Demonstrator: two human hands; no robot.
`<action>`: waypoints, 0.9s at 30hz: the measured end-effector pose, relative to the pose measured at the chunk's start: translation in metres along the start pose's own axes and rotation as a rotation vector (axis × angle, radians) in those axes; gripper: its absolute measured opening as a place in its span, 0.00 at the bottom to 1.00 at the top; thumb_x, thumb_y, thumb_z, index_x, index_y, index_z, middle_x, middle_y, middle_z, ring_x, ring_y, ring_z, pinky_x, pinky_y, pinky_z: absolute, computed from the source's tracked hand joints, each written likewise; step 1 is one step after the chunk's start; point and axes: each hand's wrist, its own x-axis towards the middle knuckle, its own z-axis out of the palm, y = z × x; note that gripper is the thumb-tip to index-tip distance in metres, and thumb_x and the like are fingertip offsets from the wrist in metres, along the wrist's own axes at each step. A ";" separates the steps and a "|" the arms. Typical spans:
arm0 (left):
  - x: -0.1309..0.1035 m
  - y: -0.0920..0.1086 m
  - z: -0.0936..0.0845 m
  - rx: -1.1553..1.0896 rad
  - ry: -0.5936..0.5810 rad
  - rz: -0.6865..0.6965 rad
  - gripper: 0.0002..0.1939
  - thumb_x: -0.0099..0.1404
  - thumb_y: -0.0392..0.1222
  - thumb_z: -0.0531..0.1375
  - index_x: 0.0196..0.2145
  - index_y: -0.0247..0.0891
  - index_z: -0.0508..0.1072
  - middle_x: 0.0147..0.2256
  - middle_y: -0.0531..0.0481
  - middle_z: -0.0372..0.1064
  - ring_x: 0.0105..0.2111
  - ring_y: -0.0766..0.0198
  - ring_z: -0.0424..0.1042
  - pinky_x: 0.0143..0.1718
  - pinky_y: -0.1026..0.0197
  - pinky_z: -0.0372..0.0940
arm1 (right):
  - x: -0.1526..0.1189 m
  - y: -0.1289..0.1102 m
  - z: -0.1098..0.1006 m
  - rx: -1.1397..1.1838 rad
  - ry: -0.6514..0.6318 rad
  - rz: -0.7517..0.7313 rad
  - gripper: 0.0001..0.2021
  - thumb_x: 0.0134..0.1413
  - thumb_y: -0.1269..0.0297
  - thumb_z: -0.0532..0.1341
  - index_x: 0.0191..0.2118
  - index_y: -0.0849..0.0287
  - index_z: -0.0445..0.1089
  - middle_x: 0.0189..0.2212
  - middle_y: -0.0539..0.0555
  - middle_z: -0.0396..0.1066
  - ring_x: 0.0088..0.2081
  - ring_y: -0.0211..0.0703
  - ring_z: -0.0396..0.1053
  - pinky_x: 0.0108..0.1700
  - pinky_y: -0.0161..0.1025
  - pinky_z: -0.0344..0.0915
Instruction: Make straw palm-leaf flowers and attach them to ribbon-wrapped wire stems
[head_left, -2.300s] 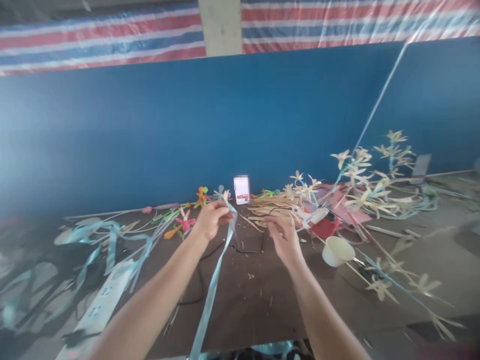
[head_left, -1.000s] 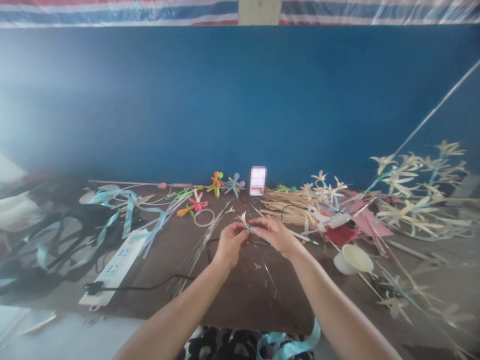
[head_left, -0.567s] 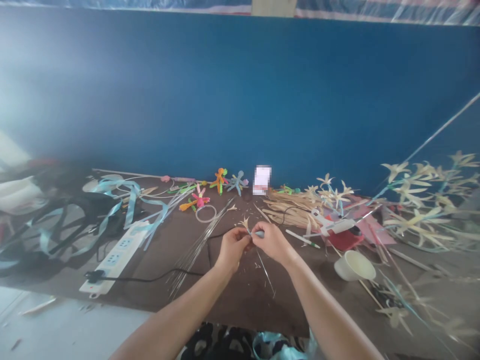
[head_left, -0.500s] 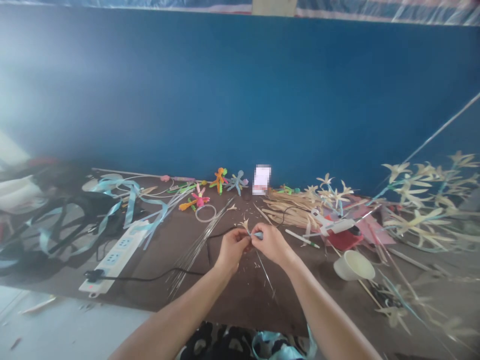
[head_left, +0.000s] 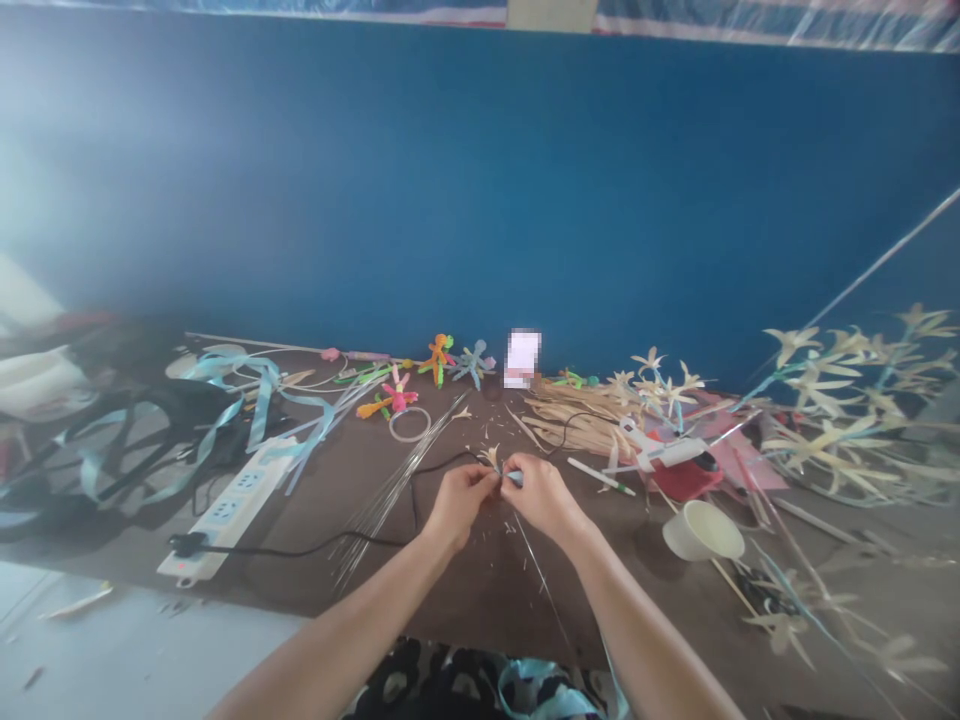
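A small cream flower (head_left: 492, 456) with thin petals pokes up between my two hands at the middle of the table. My left hand (head_left: 459, 502) is closed, thumb and forefinger pinching at the flower's base. Fingertips of my right hand (head_left: 546, 492) meet it there, closed around a small light-blue piece (head_left: 516, 477) that looks like rolled ribbon. The exact grip on the stem is hidden by the fingers. Below my hands a thin wire (head_left: 534, 560) slants toward the table's near edge; whether it joins the flower cannot be made out.
Loose metal wires (head_left: 401, 480) lie left of my hands, near a power strip (head_left: 232, 510) with a black cable. Fuzzy coloured flowers (head_left: 439, 358) stand at the back. To the right are dried strips (head_left: 589, 412), a white glue gun (head_left: 664, 450), a paper cup (head_left: 703, 531) and cream flower sprays (head_left: 821, 385).
The flower sits slightly lower between my fingers and shows less of its petals. My hands have shifted only a little, still together at its base.
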 end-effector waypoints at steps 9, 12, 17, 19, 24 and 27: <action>-0.001 -0.004 -0.002 0.015 0.059 -0.051 0.12 0.45 0.45 0.63 0.23 0.33 0.70 0.16 0.56 0.62 0.14 0.73 0.58 0.15 0.70 0.54 | -0.004 -0.001 0.004 0.029 0.024 -0.016 0.04 0.40 0.69 0.54 0.25 0.58 0.65 0.22 0.49 0.67 0.25 0.36 0.62 0.29 0.30 0.54; -0.004 -0.002 -0.002 -0.009 0.046 -0.075 0.12 0.43 0.46 0.63 0.23 0.34 0.70 0.16 0.56 0.62 0.14 0.73 0.59 0.15 0.70 0.55 | -0.007 0.000 0.006 0.072 0.027 -0.035 0.04 0.41 0.69 0.53 0.25 0.58 0.65 0.22 0.49 0.67 0.25 0.35 0.62 0.28 0.29 0.54; -0.008 0.005 -0.002 -0.054 0.032 -0.116 0.13 0.42 0.45 0.64 0.23 0.34 0.68 0.16 0.56 0.62 0.15 0.72 0.62 0.16 0.69 0.56 | -0.010 0.000 0.005 0.161 0.034 -0.043 0.06 0.41 0.69 0.52 0.26 0.58 0.66 0.23 0.48 0.68 0.26 0.35 0.63 0.29 0.29 0.55; -0.009 0.007 -0.001 -0.062 0.027 -0.108 0.13 0.43 0.45 0.64 0.24 0.34 0.68 0.15 0.57 0.61 0.15 0.72 0.61 0.15 0.70 0.55 | -0.011 -0.001 0.004 0.179 0.030 -0.036 0.06 0.41 0.69 0.53 0.26 0.58 0.66 0.24 0.49 0.68 0.27 0.36 0.63 0.30 0.29 0.56; -0.009 0.004 0.001 -0.028 0.062 -0.041 0.12 0.44 0.45 0.63 0.25 0.35 0.68 0.16 0.57 0.61 0.15 0.72 0.61 0.15 0.70 0.55 | -0.011 -0.004 0.000 0.182 0.022 -0.020 0.07 0.42 0.69 0.53 0.27 0.58 0.67 0.25 0.50 0.69 0.28 0.37 0.64 0.30 0.30 0.56; -0.009 0.002 0.003 0.021 0.100 0.025 0.13 0.45 0.46 0.62 0.25 0.34 0.68 0.18 0.55 0.63 0.17 0.71 0.62 0.16 0.69 0.56 | -0.011 -0.004 -0.002 0.199 0.006 -0.006 0.07 0.42 0.69 0.52 0.27 0.59 0.67 0.24 0.50 0.69 0.28 0.37 0.64 0.30 0.30 0.56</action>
